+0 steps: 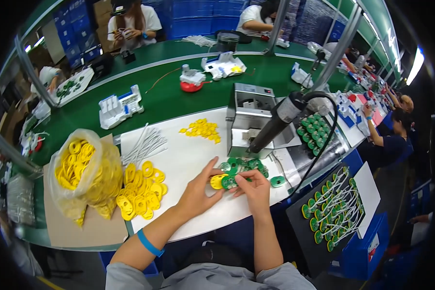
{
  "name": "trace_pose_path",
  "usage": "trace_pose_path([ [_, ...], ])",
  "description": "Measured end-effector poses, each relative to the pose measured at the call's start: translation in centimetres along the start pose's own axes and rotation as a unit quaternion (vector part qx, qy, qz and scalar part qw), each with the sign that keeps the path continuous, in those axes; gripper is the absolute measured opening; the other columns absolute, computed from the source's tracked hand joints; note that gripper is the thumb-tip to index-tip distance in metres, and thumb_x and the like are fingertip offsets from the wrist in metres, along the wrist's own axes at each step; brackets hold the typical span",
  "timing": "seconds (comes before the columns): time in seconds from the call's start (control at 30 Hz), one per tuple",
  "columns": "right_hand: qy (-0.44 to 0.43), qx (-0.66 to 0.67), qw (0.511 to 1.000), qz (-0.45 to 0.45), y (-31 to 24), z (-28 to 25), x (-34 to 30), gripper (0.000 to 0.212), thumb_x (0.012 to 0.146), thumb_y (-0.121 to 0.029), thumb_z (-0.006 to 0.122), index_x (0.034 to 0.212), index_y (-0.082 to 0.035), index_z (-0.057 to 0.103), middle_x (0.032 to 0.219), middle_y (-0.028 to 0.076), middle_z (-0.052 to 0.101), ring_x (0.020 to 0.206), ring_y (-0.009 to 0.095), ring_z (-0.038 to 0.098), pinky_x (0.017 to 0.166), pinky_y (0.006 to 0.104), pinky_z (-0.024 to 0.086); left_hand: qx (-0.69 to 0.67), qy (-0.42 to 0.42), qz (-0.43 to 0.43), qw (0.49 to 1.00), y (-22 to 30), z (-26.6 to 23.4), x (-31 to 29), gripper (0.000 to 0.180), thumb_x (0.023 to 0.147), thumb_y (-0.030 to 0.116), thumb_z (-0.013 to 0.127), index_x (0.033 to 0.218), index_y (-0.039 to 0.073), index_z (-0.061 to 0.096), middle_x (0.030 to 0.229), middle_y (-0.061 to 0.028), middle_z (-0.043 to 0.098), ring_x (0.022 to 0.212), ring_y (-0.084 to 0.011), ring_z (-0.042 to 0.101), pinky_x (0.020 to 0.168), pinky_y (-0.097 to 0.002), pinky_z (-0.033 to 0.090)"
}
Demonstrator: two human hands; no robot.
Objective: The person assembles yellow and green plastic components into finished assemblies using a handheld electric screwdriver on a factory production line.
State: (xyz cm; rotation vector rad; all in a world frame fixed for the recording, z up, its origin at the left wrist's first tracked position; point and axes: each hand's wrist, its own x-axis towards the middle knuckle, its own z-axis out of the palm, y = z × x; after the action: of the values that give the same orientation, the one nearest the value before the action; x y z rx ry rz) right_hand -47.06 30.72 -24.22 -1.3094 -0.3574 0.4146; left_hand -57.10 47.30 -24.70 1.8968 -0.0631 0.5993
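Note:
Over the white work sheet (179,159), my left hand (200,191) holds a small round yellow plastic piece (217,181) between thumb and fingers. My right hand (253,191) pinches a small green circuit board (228,182) right beside it; whether the two parts touch I cannot tell. Just beyond my fingers lies a cluster of round green circuit boards (256,165), partly hidden by my hands. One more green board (277,181) lies to the right of my right hand. Left of my left forearm is a pile of larger yellow rings (141,189).
A clear bag of yellow rings (84,164) stands at left. White cables (145,147) and small yellow pieces (201,130) lie farther in. A metal box device (252,116) and black cylindrical tool (278,121) stand beyond my hands. Wired boards (331,210) sit lower right. Co-workers sit across.

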Motion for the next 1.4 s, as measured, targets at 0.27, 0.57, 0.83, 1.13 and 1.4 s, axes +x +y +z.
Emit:
trace_pose_path([
  [0.27,-0.027,-0.036,0.999,-0.005,0.6,2.2,-1.9,0.011,0.093,-0.002,0.070,0.096,0.003,0.061,0.080,0.009,0.067,0.054,0.013,0.063,0.044,0.0217,0.045,0.032,-0.030,0.028,0.999,0.1,-0.9,-1.7,0.085,0.082,0.006,0.077,0.154,0.006,0.032,0.122,-0.0185,0.067,0.108,-0.0356,0.068,0.092,-0.0398,0.056],
  [0.57,0.007,-0.075,0.988,-0.133,1.9,3.3,-1.9,0.014,0.094,0.001,0.069,0.105,0.002,0.062,0.092,0.007,0.066,0.058,0.005,0.056,0.050,0.0195,0.044,0.021,-0.011,0.045,0.999,0.5,-2.0,-2.3,0.080,0.083,0.006,0.078,0.152,0.008,0.038,0.123,-0.0186,0.067,0.108,-0.0356,0.068,0.093,-0.0395,0.056],
  [0.83,-0.048,-0.060,0.997,-0.021,0.6,3.5,-3.2,0.013,0.101,-0.007,0.061,0.110,0.003,0.059,0.081,0.009,0.069,0.052,0.006,0.053,0.044,0.0200,0.038,-0.152,-0.031,-0.014,0.988,0.6,-1.8,-2.5,0.074,0.084,0.000,0.078,0.149,0.004,0.043,0.121,-0.0147,0.066,0.111,-0.0245,0.068,0.102,-0.0358,0.053],
  [1.13,-0.020,-0.061,0.997,-0.046,0.8,3.7,-3.7,0.013,0.101,-0.005,0.060,0.112,0.002,0.058,0.076,0.009,0.067,0.050,0.007,0.051,0.045,0.0217,0.039,-0.367,-0.098,-0.245,0.892,-1.7,-3.0,-2.4,0.025,0.101,0.016,0.064,0.117,-0.003,0.064,0.092,-0.0071,0.069,0.082,-0.0115,0.066,0.074,-0.0255,0.054],
  [1.4,-0.048,-0.071,0.996,-0.010,0.7,3.6,-3.8,0.013,0.104,-0.010,0.056,0.110,0.001,0.058,0.078,0.008,0.066,0.052,0.006,0.050,0.045,0.0210,0.037,-0.395,-0.102,-0.231,0.883,-1.8,-3.0,-3.1,0.022,0.099,0.012,0.066,0.113,-0.004,0.063,0.091,-0.0080,0.069,0.082,-0.0124,0.066,0.076,-0.0263,0.055],
])
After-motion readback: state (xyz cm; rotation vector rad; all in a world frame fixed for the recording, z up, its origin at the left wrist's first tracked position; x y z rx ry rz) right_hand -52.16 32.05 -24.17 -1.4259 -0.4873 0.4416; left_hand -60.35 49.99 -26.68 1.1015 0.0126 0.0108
